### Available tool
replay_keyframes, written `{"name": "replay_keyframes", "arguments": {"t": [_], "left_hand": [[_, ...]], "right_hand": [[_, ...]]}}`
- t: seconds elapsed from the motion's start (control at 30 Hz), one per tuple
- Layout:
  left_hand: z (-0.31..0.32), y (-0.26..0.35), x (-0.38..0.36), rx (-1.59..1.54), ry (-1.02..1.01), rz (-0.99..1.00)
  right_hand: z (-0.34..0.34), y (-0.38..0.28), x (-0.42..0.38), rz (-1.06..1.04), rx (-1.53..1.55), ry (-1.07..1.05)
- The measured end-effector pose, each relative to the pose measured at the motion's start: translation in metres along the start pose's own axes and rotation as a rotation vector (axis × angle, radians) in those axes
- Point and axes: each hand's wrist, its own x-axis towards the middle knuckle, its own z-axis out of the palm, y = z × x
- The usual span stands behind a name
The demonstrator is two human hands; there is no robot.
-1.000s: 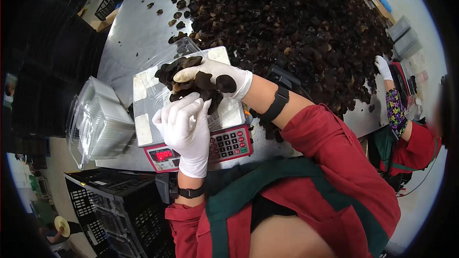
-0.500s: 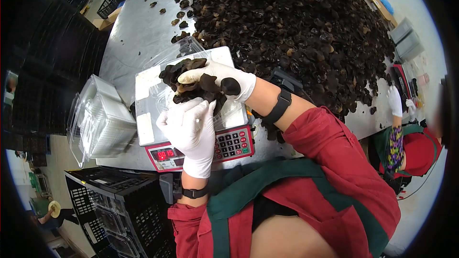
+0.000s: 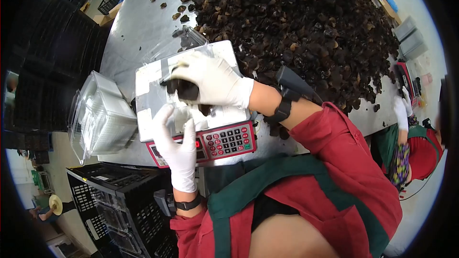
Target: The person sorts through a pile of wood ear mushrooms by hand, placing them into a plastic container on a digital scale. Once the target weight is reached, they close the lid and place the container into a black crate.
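Note:
My right hand (image 3: 210,80), in a white glove, curls over a clump of dark fungus pieces (image 3: 184,90) above the scale (image 3: 152,114); motion blurs it. Lower down, my left hand (image 3: 177,149), also gloved, has its thumb and finger apart at the scale's front edge, partly over the red display. Clear plastic shows faintly between and beyond its fingertips. The scale's keypad (image 3: 228,139) is uncovered. An open clear plastic lid (image 3: 178,44) stands at the back of the scale.
Stacked clear containers (image 3: 107,119) stand left of the scale. A big heap of dark pieces (image 3: 296,33) covers the table's back and right. Black crates (image 3: 129,205) are at the lower left. A co-worker's gloved hands (image 3: 402,110) are at the far right.
The clump between my hands is smaller and now under my right hand only. My left hand has moved down and left, its fingers parting. The co-worker's hands have shifted.

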Motion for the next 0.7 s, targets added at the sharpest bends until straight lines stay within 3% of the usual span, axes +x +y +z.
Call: {"name": "replay_keyframes", "arguments": {"t": [0.07,0.27,0.37,0.5,0.6,0.67,0.7], "left_hand": [[0.005,-0.009,-0.008,0.056,-0.039,0.052],[0.003,-0.005,-0.006,0.034,-0.043,0.031],[0.001,0.004,0.004,0.069,-0.020,0.065],[-0.001,0.002,0.023,0.157,-0.015,0.064],[0.002,-0.006,0.042,0.171,-0.044,0.133],[0.005,-0.003,0.049,0.189,-0.079,0.120],[0.007,0.002,0.052,0.180,-0.133,0.161]], "right_hand": [[-0.004,-0.004,-0.007,-0.071,-0.078,-0.200],[-0.047,0.014,-0.001,-0.075,0.319,-0.223],[-0.060,0.027,-0.004,0.106,0.421,-0.200],[-0.049,0.037,-0.017,0.053,0.458,-0.283],[-0.057,0.029,-0.027,0.076,0.451,-0.222],[-0.072,0.028,-0.041,0.045,0.322,-0.028],[-0.087,0.028,-0.051,0.136,0.309,-0.014]]}}
